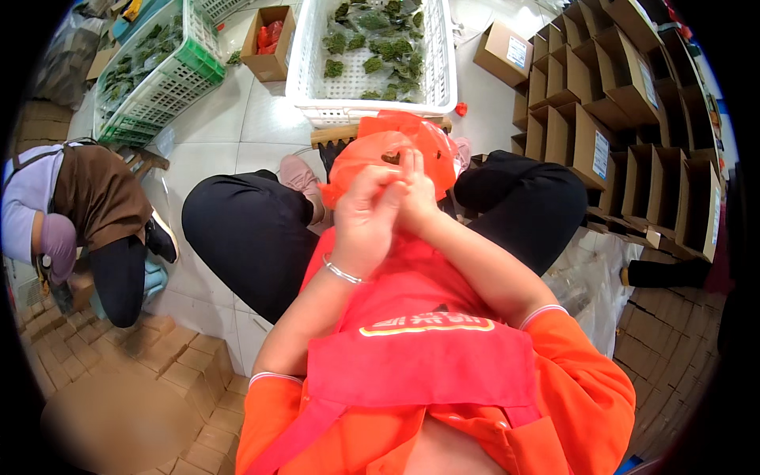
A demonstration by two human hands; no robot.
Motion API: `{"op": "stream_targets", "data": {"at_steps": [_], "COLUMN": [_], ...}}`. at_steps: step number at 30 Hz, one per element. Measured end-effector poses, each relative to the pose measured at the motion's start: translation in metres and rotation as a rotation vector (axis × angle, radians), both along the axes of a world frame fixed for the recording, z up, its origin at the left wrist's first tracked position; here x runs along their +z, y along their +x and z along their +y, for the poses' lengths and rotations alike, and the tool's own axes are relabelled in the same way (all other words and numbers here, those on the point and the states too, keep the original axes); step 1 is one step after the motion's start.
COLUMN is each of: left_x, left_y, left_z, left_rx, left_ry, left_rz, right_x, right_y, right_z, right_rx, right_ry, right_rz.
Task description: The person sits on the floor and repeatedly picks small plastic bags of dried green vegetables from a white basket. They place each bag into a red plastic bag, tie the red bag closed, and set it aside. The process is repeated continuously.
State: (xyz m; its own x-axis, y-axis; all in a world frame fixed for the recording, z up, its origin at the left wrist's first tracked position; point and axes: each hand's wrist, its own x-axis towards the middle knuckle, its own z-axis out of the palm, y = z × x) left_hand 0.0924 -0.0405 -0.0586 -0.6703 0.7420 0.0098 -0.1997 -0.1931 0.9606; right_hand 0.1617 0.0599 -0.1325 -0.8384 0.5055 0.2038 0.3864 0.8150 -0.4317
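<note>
A thin red plastic bag [362,157] is bunched in front of me, between my knees and the white crate. My left hand [368,208], with a silver bangle at the wrist, pinches the near part of the bag. Pressed against it, my right hand [417,199] grips the bag too, two of its fingers pointing away from me. The exact pinch is hidden behind the fingers. Something brown [390,157] shows at the bag by the fingertips. Just beyond stands a white plastic crate [374,110] with clear packets of green, leafy-looking clumps [386,47].
A cardboard box [270,68] with red bags inside stands beyond on the left, near a green-and-white crate [205,65] of similar packets. Open cartons [594,136] are stacked at right. A person in a brown apron [104,190] sits at left by stacked boxes [196,374].
</note>
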Motion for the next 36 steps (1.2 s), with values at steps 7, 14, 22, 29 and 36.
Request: {"op": "stream_targets", "data": {"at_steps": [7,14,22,29,36], "left_x": [0.018,0.029,0.108,0.04,-0.02], "left_y": [-0.02,-0.025,-0.051,-0.016,0.013], "left_z": [-0.009,-0.031,-0.076,-0.048,-0.033], "left_rx": [-0.018,0.029,0.029,-0.096,-0.253], "left_ry": [-0.038,-0.025,0.053,0.073,-0.409], "left_rz": [-0.272,-0.41,-0.357,0.241,0.974], "right_x": [0.055,0.017,0.159,0.142,0.099], "right_y": [0.042,0.058,0.069,0.064,0.066], "right_z": [0.046,0.086,0.042,-0.013,-0.048], "right_rx": [-0.053,-0.44,-0.146,0.167,0.244], "right_ry": [-0.114,-0.892,-1.13,-0.289,-0.218], "right_rz": [0.114,0.159,0.621,0.383,0.25]}}
